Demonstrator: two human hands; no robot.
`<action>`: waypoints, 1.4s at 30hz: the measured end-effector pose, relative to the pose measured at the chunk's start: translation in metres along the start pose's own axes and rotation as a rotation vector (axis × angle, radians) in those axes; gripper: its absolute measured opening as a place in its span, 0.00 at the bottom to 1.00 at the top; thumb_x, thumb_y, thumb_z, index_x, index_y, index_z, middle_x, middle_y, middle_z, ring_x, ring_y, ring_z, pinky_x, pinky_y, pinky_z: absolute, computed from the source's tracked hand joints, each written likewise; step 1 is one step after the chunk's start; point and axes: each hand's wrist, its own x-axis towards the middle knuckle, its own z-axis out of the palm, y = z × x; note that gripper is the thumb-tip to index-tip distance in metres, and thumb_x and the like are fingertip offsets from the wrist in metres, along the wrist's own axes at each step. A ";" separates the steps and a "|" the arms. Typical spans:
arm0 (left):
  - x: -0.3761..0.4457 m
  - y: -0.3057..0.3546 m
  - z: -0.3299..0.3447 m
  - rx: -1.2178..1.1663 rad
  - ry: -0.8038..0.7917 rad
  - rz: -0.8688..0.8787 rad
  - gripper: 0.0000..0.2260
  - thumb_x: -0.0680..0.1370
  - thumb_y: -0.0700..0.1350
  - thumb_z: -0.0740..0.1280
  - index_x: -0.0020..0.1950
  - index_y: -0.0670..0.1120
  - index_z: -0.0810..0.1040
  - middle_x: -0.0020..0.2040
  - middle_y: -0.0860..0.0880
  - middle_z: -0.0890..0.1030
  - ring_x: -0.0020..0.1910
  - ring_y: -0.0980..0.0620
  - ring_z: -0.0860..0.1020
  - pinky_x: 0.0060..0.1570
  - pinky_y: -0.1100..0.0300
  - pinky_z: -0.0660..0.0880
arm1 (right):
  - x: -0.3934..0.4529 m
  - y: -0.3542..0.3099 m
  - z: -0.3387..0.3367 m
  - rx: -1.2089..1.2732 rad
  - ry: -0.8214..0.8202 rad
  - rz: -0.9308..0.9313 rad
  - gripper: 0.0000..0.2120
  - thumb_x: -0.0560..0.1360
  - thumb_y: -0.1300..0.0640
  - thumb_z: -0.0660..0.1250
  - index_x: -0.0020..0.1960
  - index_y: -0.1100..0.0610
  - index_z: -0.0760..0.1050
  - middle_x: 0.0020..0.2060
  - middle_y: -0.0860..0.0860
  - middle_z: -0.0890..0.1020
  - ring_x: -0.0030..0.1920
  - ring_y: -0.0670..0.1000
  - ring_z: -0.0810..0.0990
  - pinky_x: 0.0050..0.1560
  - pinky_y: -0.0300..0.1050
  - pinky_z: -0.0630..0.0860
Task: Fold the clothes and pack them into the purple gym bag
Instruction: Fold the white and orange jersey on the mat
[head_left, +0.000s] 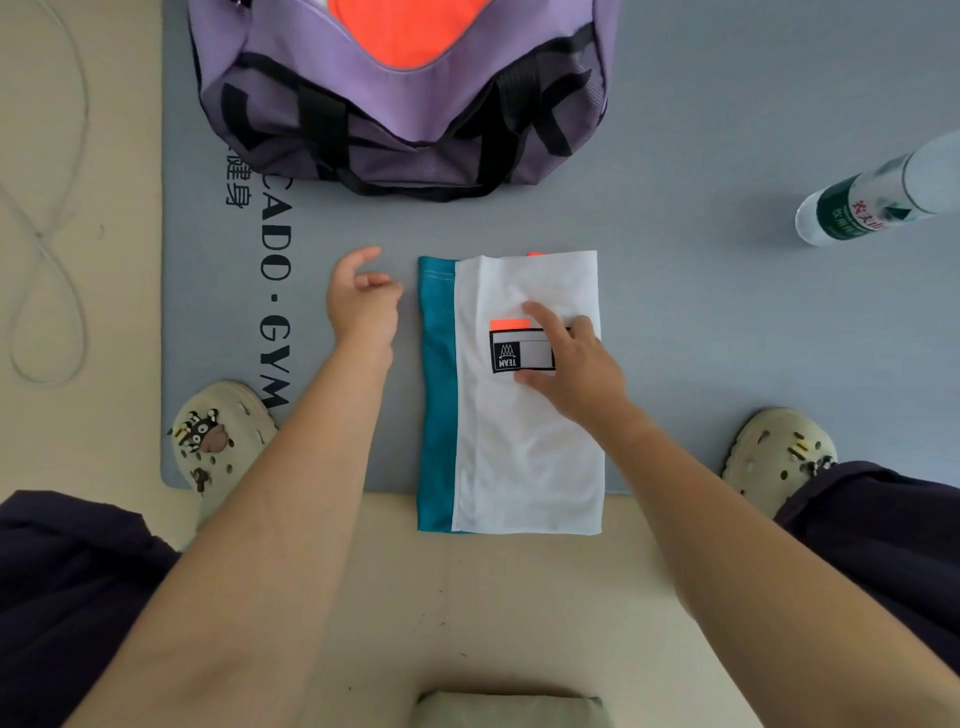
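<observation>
A smooth white and teal garment (519, 441), folded to a long rectangle, lies half on the grey mat (701, 312), half on the floor; the right hand (576, 364) rests on its patch, fingers spread; the left hand (361, 301) hovers beside it, loosely curled, holding nothing; the purple gym bag (400, 98) gapes beyond, orange cloth (405, 26) inside; a plastic bottle (878, 192) lies at right.

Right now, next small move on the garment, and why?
Probably fold the near end up toward the far end: the white and teal garment lies as a long strip, too long beside the purple gym bag. The right hand already pins its middle; the left hand is free.
</observation>
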 end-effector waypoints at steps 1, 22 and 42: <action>-0.002 -0.005 -0.003 0.088 0.022 0.026 0.17 0.75 0.34 0.68 0.60 0.50 0.76 0.42 0.52 0.76 0.38 0.55 0.75 0.35 0.68 0.73 | 0.000 0.000 0.000 -0.002 -0.004 0.000 0.38 0.69 0.44 0.73 0.73 0.35 0.56 0.58 0.51 0.69 0.52 0.55 0.77 0.40 0.44 0.71; -0.100 -0.072 0.000 0.202 -0.173 -0.287 0.11 0.67 0.48 0.79 0.44 0.50 0.79 0.44 0.52 0.83 0.42 0.52 0.82 0.40 0.59 0.77 | -0.059 0.022 -0.008 0.553 0.046 0.589 0.15 0.73 0.53 0.72 0.36 0.59 0.71 0.32 0.50 0.75 0.35 0.53 0.73 0.30 0.41 0.68; -0.056 -0.002 -0.025 0.116 -0.542 0.075 0.21 0.72 0.30 0.71 0.60 0.49 0.80 0.53 0.51 0.85 0.51 0.55 0.83 0.46 0.66 0.78 | -0.029 0.019 -0.077 1.009 -0.077 0.147 0.23 0.71 0.72 0.71 0.62 0.52 0.79 0.51 0.53 0.85 0.49 0.48 0.84 0.50 0.38 0.79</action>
